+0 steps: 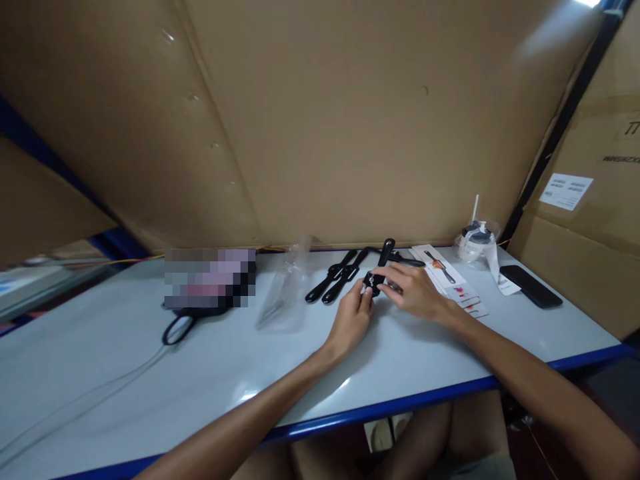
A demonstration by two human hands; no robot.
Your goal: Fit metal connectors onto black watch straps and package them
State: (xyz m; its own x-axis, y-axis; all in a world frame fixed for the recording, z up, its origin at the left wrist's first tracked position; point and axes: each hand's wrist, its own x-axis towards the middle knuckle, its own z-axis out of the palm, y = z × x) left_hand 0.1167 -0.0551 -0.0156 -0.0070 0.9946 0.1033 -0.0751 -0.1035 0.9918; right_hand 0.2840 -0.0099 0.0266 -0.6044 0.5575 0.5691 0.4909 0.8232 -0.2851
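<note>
My left hand (pixel 351 319) and my right hand (pixel 413 291) meet at a black watch strap (pixel 383 259) near the back of the white table (pixel 210 373). Both hands pinch the strap's near end, where a small metal part shows. The strap's far end points up toward the cardboard wall. Two more black straps (pixel 336 277) lie just left of it, flat on the table.
Printed white cards (pixel 450 280) lie right of my hands, with a black phone (pixel 531 286) and a lidded plastic cup (pixel 475 241) beyond. Clear plastic bags (pixel 283 293) and black scissors (pixel 176 329) lie to the left. Cardboard walls close off the back and right.
</note>
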